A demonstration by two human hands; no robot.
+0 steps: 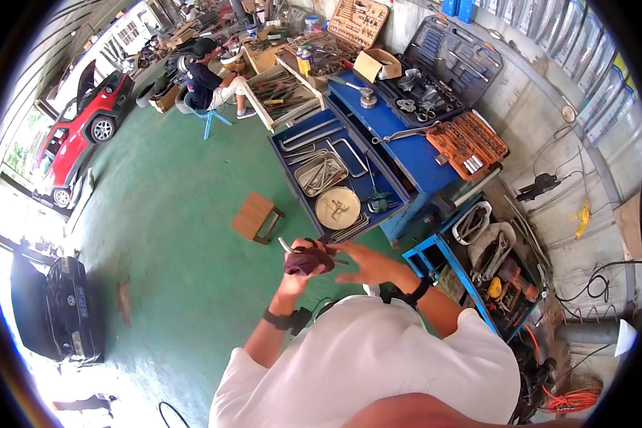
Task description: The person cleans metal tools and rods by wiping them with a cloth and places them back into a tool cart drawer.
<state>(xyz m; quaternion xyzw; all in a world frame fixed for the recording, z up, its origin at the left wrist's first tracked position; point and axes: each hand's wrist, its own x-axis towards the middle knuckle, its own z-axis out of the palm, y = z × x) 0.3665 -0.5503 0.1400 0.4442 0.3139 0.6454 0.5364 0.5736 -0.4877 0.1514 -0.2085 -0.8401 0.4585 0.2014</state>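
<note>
My left hand [298, 279] is closed around a dark maroon cloth [308, 261] wrapped about a bent metal rod [285, 245]. The rod's curved end sticks out on the left, and a short end shows on the right. My right hand [371, 265] is beside the cloth with its fingers stretched out and apart. Just beyond both hands is a pulled-out blue drawer [303, 191]. It holds a metal tray [321, 173] of tools, a round cream dish [337, 208], several L-shaped bars [310, 137] and a green tool [379, 202].
A small wooden stool [252, 216] stands left of the drawer. Orange [471, 143] and dark [435, 68] socket cases lie on the blue cabinet. A blue tool cart [464, 278] is at right. A person [210, 84] sits farther back, near a red car [85, 132].
</note>
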